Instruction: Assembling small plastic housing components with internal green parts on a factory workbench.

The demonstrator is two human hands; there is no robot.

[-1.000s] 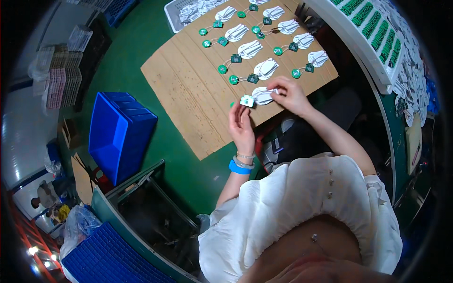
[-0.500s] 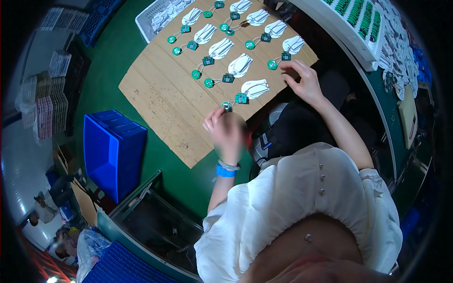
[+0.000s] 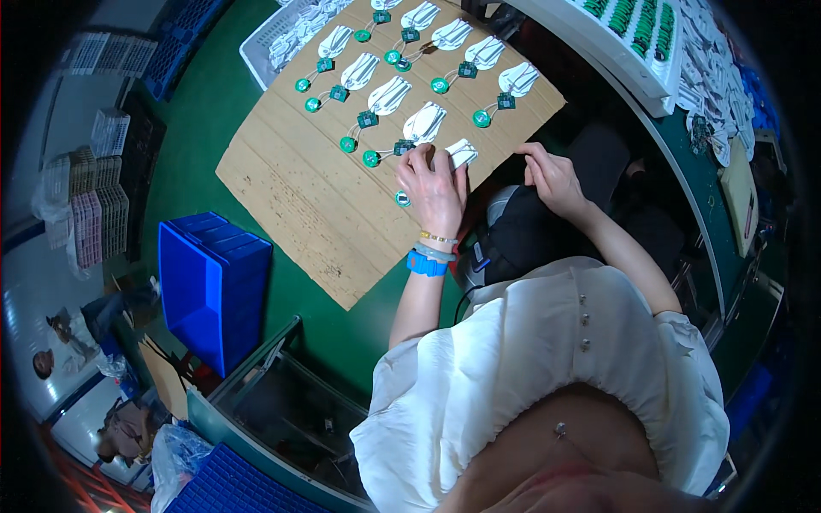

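Fingers (image 3: 428,164) press white pouch (image 3: 459,153) beside green disc (image 3: 402,198).

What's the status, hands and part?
Left hand flat on white pouch on cardboard sheet. Right hand off the sheet's edge, holding nothing visible. Nothing in the way.

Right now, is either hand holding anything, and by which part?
The left hand lies flat on the white pouch at the board's near edge, pressing on it, not gripping it. Whether the right hand, by the cardboard sheet, holds anything cannot be told.
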